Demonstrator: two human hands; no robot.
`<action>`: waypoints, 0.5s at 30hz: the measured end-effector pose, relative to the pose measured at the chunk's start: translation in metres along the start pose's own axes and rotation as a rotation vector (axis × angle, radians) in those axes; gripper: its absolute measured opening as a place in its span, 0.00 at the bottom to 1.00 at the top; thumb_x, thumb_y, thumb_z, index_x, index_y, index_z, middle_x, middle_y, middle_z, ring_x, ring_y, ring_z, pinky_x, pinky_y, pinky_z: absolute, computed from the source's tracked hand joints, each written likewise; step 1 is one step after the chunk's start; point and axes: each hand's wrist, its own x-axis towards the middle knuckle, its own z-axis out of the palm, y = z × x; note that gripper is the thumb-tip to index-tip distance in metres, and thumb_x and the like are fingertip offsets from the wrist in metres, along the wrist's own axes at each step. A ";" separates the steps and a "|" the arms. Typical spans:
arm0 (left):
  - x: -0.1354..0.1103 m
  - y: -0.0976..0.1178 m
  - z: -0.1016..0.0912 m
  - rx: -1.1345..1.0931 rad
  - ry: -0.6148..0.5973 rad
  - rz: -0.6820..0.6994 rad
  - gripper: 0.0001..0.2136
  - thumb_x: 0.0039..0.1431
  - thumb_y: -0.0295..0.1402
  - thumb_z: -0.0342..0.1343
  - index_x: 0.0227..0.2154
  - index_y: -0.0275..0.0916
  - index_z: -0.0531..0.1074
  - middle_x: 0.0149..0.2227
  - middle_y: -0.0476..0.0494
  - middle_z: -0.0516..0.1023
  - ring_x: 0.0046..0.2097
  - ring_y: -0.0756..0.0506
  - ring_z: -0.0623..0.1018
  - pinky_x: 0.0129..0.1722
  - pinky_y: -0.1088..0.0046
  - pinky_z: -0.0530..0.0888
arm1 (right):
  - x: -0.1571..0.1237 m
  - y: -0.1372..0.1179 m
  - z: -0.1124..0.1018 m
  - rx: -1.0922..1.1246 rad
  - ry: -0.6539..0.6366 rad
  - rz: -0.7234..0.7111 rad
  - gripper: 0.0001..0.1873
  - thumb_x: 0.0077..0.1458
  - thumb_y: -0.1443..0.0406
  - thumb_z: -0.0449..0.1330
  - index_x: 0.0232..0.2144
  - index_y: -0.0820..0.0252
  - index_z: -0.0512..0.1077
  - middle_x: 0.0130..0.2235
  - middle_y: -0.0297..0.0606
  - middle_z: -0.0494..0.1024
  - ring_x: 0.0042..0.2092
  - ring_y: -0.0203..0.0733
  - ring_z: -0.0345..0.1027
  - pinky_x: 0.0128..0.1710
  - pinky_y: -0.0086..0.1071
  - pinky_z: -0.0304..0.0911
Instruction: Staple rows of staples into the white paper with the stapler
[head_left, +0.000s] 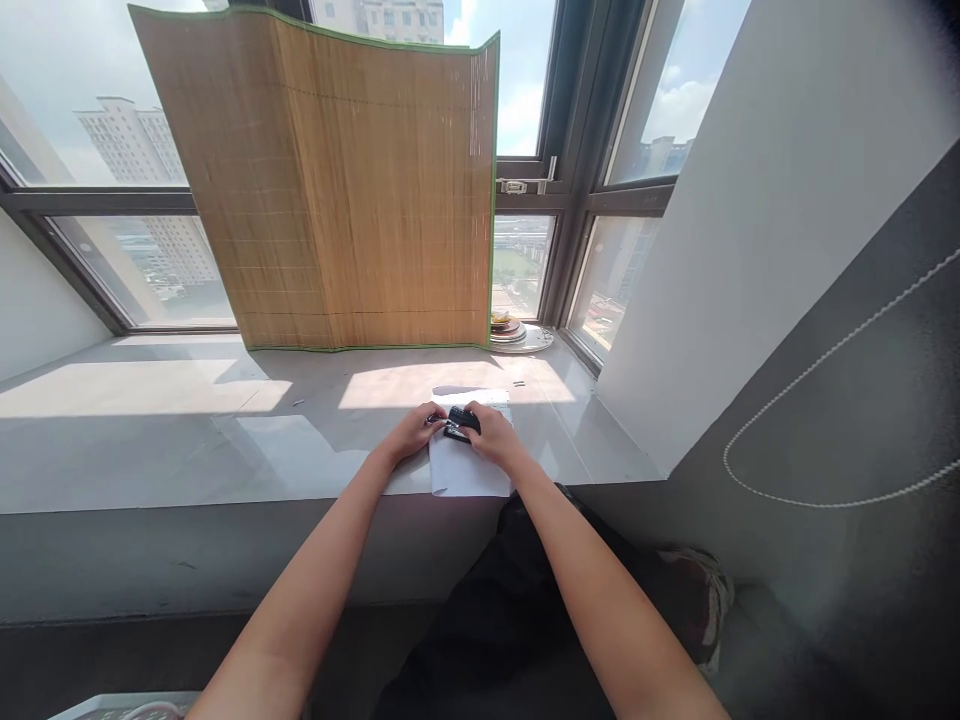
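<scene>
A small black stapler-like object (460, 424) sits over a white sheet of paper (466, 470) on the grey window ledge (187, 450). My right hand (493, 436) is closed over the black object from the right. From the left, my left hand (414, 432) pinches at the object's end with curled fingers. The paper's near edge hangs slightly past the ledge front. What the left fingertips hold is too small to make out.
A bamboo mat (337, 190) stands upright against the window at the back of the ledge. A stack of small plates (517, 333) sits at the back right corner. A grey wall (787, 250) with a bead cord (825, 500) rises on the right.
</scene>
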 end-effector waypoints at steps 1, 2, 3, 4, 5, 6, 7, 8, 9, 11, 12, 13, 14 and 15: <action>0.000 0.000 0.000 -0.003 -0.002 0.004 0.07 0.66 0.35 0.55 0.42 0.42 0.75 0.46 0.41 0.82 0.48 0.41 0.78 0.53 0.60 0.76 | 0.000 0.000 0.000 0.002 0.002 -0.001 0.12 0.61 0.65 0.67 0.48 0.54 0.75 0.45 0.40 0.82 0.46 0.49 0.75 0.41 0.32 0.64; 0.000 -0.001 0.000 -0.009 0.001 0.012 0.07 0.66 0.36 0.55 0.42 0.42 0.76 0.46 0.40 0.82 0.49 0.41 0.79 0.53 0.61 0.76 | 0.000 -0.001 0.000 0.006 0.004 -0.002 0.12 0.61 0.66 0.67 0.47 0.54 0.75 0.45 0.40 0.82 0.46 0.49 0.75 0.40 0.32 0.64; 0.000 -0.001 0.000 -0.019 0.006 0.021 0.08 0.66 0.36 0.56 0.43 0.42 0.76 0.46 0.40 0.82 0.49 0.41 0.79 0.53 0.61 0.76 | 0.000 -0.001 0.000 0.011 0.006 -0.003 0.12 0.61 0.66 0.67 0.47 0.54 0.76 0.45 0.40 0.83 0.45 0.49 0.76 0.40 0.33 0.65; -0.001 -0.001 0.000 -0.032 0.013 0.033 0.09 0.66 0.37 0.56 0.44 0.42 0.77 0.47 0.41 0.83 0.49 0.41 0.80 0.52 0.61 0.76 | 0.000 -0.002 0.000 0.017 0.010 -0.001 0.12 0.60 0.66 0.67 0.47 0.54 0.76 0.44 0.40 0.83 0.45 0.49 0.76 0.41 0.33 0.65; -0.001 -0.001 0.000 -0.046 0.020 0.049 0.09 0.66 0.37 0.56 0.44 0.42 0.78 0.47 0.41 0.84 0.49 0.41 0.80 0.52 0.62 0.77 | 0.000 -0.002 0.000 0.024 0.019 0.003 0.12 0.60 0.66 0.68 0.47 0.54 0.77 0.43 0.40 0.84 0.45 0.49 0.77 0.41 0.33 0.66; -0.001 -0.001 0.000 -0.058 0.031 0.070 0.10 0.66 0.37 0.57 0.45 0.42 0.79 0.47 0.41 0.85 0.48 0.41 0.81 0.51 0.62 0.77 | 0.001 -0.001 0.000 0.036 0.035 0.006 0.12 0.59 0.66 0.68 0.47 0.53 0.78 0.43 0.40 0.84 0.45 0.50 0.77 0.41 0.34 0.67; -0.002 0.000 0.000 -0.066 0.047 0.094 0.10 0.66 0.38 0.58 0.44 0.42 0.80 0.45 0.42 0.86 0.47 0.42 0.82 0.50 0.62 0.78 | 0.002 0.000 -0.001 0.056 0.056 0.006 0.13 0.58 0.66 0.69 0.46 0.53 0.79 0.43 0.39 0.85 0.45 0.50 0.78 0.42 0.34 0.68; -0.002 0.000 0.000 -0.072 0.069 0.121 0.10 0.66 0.39 0.59 0.43 0.42 0.82 0.44 0.42 0.86 0.45 0.42 0.83 0.49 0.62 0.78 | 0.003 0.002 -0.002 0.086 0.080 -0.002 0.13 0.58 0.65 0.69 0.47 0.53 0.80 0.43 0.39 0.85 0.45 0.50 0.79 0.44 0.35 0.69; -0.003 0.001 0.000 -0.079 0.097 0.149 0.10 0.66 0.39 0.60 0.42 0.42 0.83 0.43 0.43 0.87 0.44 0.42 0.83 0.49 0.61 0.79 | 0.003 0.006 -0.005 0.129 0.104 -0.018 0.13 0.57 0.65 0.70 0.47 0.53 0.81 0.43 0.39 0.86 0.46 0.51 0.80 0.46 0.37 0.70; -0.005 0.002 -0.001 -0.105 0.148 0.204 0.10 0.66 0.42 0.63 0.40 0.43 0.85 0.42 0.42 0.88 0.44 0.41 0.84 0.50 0.60 0.80 | 0.004 0.018 -0.011 0.244 0.137 -0.062 0.14 0.56 0.64 0.70 0.46 0.53 0.83 0.44 0.39 0.87 0.47 0.51 0.81 0.50 0.39 0.72; -0.006 0.003 -0.001 -0.124 0.155 0.228 0.10 0.66 0.42 0.63 0.40 0.43 0.85 0.43 0.41 0.88 0.45 0.40 0.85 0.51 0.58 0.81 | 0.004 0.025 -0.015 0.305 0.148 -0.075 0.14 0.55 0.64 0.70 0.45 0.53 0.84 0.45 0.39 0.87 0.47 0.52 0.81 0.51 0.41 0.73; -0.007 0.004 -0.001 -0.145 0.145 0.248 0.11 0.67 0.43 0.63 0.41 0.43 0.86 0.44 0.41 0.88 0.46 0.40 0.86 0.53 0.57 0.81 | 0.002 0.033 -0.020 0.359 0.154 -0.078 0.14 0.54 0.64 0.70 0.44 0.54 0.84 0.45 0.39 0.87 0.48 0.53 0.82 0.52 0.43 0.74; -0.008 0.005 -0.002 -0.164 0.122 0.260 0.12 0.67 0.44 0.63 0.41 0.43 0.86 0.45 0.40 0.88 0.48 0.39 0.86 0.54 0.57 0.81 | 0.001 0.040 -0.024 0.404 0.156 -0.074 0.14 0.52 0.63 0.71 0.43 0.54 0.85 0.46 0.40 0.87 0.48 0.54 0.82 0.53 0.44 0.74; -0.008 0.006 -0.002 -0.178 0.091 0.264 0.13 0.68 0.44 0.62 0.42 0.43 0.86 0.46 0.39 0.88 0.49 0.38 0.86 0.55 0.56 0.81 | -0.001 0.046 -0.028 0.439 0.152 -0.068 0.14 0.52 0.62 0.71 0.43 0.55 0.86 0.46 0.41 0.87 0.49 0.56 0.82 0.53 0.46 0.75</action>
